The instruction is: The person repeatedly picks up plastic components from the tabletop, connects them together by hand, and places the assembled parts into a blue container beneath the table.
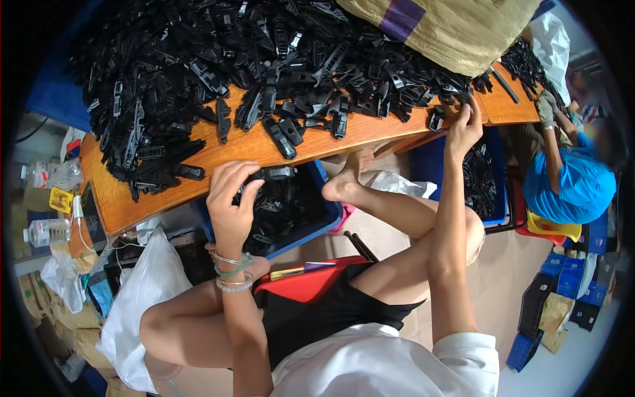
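A big heap of black plastic clip-like pieces (pixel 218 59), some long and ribbed, covers much of the wooden table (pixel 317 144). My left hand (pixel 233 202) is off the table's front edge, above a blue bin, its fingers and thumb curled around a black piece (pixel 246 188) that they partly hide. My right hand (pixel 465 132) is raised to the table's edge on the right. Its fingertips are pinched at a small dark piece (pixel 465 99) beside the heap.
Below the table stand a blue bin (pixel 321 228) of black pieces and another blue bin (pixel 497 175) at right. A tan woven sack (pixel 456 33) lies over the heap. A co-worker in a blue shirt (pixel 562 178) sits at the right. A white plastic bag (pixel 155 278) is at my left.
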The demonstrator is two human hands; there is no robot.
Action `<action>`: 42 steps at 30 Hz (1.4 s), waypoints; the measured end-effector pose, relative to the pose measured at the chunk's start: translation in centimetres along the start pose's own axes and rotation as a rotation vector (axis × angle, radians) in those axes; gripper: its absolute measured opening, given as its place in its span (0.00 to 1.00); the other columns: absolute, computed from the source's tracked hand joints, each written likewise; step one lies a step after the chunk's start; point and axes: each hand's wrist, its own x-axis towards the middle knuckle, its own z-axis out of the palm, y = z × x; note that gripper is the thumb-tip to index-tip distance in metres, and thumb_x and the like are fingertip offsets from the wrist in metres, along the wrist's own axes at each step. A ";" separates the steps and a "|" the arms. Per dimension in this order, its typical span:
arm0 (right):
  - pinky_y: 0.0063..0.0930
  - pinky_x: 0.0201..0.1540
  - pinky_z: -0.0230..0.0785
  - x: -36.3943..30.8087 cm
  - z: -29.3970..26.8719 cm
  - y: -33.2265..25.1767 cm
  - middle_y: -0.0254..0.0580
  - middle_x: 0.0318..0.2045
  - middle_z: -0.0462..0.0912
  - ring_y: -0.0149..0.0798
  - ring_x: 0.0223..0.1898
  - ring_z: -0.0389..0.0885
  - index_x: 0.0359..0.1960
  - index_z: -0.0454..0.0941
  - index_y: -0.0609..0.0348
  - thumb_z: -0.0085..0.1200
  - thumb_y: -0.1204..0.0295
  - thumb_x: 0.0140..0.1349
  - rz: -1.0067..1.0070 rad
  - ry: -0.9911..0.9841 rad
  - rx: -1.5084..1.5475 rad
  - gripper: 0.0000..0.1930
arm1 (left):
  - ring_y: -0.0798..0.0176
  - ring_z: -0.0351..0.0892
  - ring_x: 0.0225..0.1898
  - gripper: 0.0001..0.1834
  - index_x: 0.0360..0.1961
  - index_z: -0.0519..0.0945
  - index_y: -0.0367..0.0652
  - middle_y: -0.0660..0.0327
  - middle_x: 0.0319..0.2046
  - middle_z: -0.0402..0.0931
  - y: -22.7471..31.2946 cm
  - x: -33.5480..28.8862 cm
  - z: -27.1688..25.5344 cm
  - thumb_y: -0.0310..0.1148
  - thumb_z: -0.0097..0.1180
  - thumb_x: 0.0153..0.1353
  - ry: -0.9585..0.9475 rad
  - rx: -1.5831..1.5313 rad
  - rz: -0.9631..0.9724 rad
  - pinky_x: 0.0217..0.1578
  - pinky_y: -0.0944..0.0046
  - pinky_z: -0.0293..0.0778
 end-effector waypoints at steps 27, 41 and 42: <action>0.35 0.43 0.64 -12.9 2.5 -16.6 0.42 0.33 0.74 0.43 0.38 0.71 0.41 0.83 0.63 0.64 0.79 0.47 -0.215 -1.052 0.204 0.16 | 0.54 0.73 0.40 0.11 0.36 0.82 0.34 0.57 0.35 0.77 -0.9 3.2 1.4 0.20 0.62 0.48 -0.188 -0.072 0.039 0.42 0.60 0.70; 0.36 0.39 0.69 -14.5 4.2 -17.6 0.45 0.35 0.76 0.46 0.37 0.77 0.39 0.80 0.62 0.60 0.80 0.50 -0.322 -0.618 -0.027 0.12 | 0.56 0.75 0.41 0.15 0.43 0.80 0.34 0.55 0.42 0.76 -1.6 5.2 1.9 0.19 0.60 0.51 -0.059 -0.021 0.039 0.45 0.61 0.71; 0.36 0.39 0.69 -14.6 4.7 -17.7 0.45 0.35 0.76 0.46 0.37 0.77 0.39 0.80 0.62 0.60 0.80 0.50 -0.323 -0.616 -0.026 0.12 | 0.54 0.75 0.42 0.15 0.42 0.80 0.34 0.54 0.42 0.75 -1.5 5.4 2.1 0.19 0.59 0.51 -0.043 0.130 0.149 0.46 0.60 0.71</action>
